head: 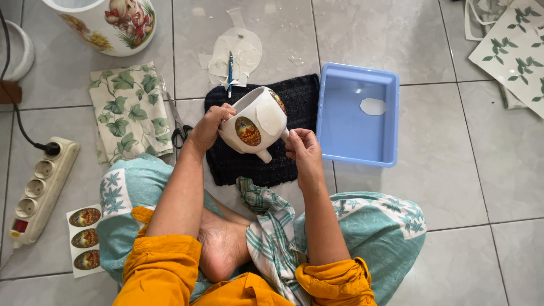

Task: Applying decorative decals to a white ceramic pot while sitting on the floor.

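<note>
I sit cross-legged on a tiled floor, holding a white ceramic jug (255, 127) tilted on its side above a dark knitted cloth (294, 96). An oval picture decal sits on the jug's side, another near its rim. My left hand (207, 127) grips the jug by its rim. My right hand (303, 148) pinches the jug's right edge with its fingertips. A green checked cloth (266, 224) lies across my lap.
A blue plastic tray (354, 153) with water and a floating oval paper stands right of the cloth. Scissors (178, 124), a leaf-print cloth (129, 110), a pen (230, 67) on paper scraps, a power strip (39, 187), a decal sheet (85, 238) and a decorated pot (113, 22) surround me.
</note>
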